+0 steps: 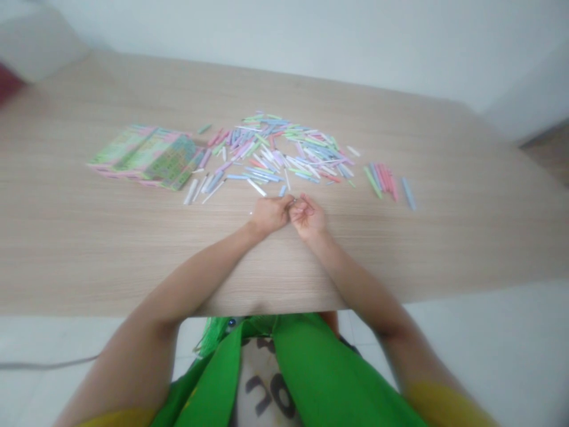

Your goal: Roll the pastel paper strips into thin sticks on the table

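Wood-grain table (133, 255) fills most of our view; we have its near edge right in front of us. Green garment (320, 373) below that edge. Next, the loose heap of pastel sticks (275, 148), mid-table just beyond our hands: white, blue, green, lilac, some pink, lying at all angles, so we read it as tipped out for easy picking. Printed boxes (146, 157) sit left of the heap, side by side, near the sticks' left fringe; parked there, we guess, to leave the middle free. Our left hand (270, 214) and right hand (308, 217) meet at the fingertips low over the table, probably for fine control. Left is curled, thumb and forefinger pinched toward the right; right has its palm turned up, fingers bent in. Something thin may sit between the tips; too blurred for us to say what, or which hand grips it. Right of the heap, a small row of sticks (386, 179), mostly pink, lies roughly parallel, looks deliberately set apart. Smallest: a lone blue stick (408, 194) just beside that row, not touching it.
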Tool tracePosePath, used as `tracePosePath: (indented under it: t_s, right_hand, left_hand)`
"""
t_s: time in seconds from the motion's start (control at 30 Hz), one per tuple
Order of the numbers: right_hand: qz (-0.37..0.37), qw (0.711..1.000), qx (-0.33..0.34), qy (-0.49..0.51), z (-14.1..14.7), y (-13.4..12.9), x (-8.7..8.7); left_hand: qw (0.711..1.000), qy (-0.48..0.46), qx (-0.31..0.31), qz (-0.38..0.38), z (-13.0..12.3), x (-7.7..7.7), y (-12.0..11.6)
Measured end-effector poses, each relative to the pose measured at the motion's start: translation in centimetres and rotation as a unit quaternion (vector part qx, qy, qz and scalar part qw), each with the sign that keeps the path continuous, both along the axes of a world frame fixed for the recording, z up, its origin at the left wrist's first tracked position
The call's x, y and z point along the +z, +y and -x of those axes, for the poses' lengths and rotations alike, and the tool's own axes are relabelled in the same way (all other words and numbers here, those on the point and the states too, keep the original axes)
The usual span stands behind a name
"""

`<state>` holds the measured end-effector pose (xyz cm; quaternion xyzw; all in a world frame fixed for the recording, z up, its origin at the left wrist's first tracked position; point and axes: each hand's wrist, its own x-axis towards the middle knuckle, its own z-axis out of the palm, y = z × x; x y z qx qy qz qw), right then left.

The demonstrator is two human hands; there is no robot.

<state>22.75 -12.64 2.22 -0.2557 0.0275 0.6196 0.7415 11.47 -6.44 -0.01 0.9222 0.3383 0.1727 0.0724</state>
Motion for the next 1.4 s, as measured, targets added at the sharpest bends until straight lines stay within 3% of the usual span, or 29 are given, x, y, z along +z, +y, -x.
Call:
tracePosePath:
  t_s: [0.27,0.67,1.0,1.23,1.4]
  right_hand:
    - [0.013,1.0,0.012,0.025,0.1,-0.8,0.3]
    - [0.069,0.995,-0.024,-0.071,1.1,-0.6,0.4]
    - [0.138,0.94,-0.083,-0.299,2.3,-0.3,-1.1]
    - [0.142,0.919,-0.121,-0.346,3.5,-0.8,-0.1]
    - [0.142,0.914,-0.106,-0.365,4.2,-0.8,0.2]
  left_hand:
    - [0.999,0.014,-0.027,-0.02,0.1,-0.7,0.2]
    - [0.999,-0.001,-0.022,-0.03,0.2,-0.5,-0.1]
    - [1.0,0.0,0.005,-0.027,0.4,-0.9,0.1]
    - [0.999,-0.045,-0.001,-0.019,0.7,-0.7,0.2]
    - [0.991,-0.127,-0.023,-0.022,1.0,-1.2,0.6]
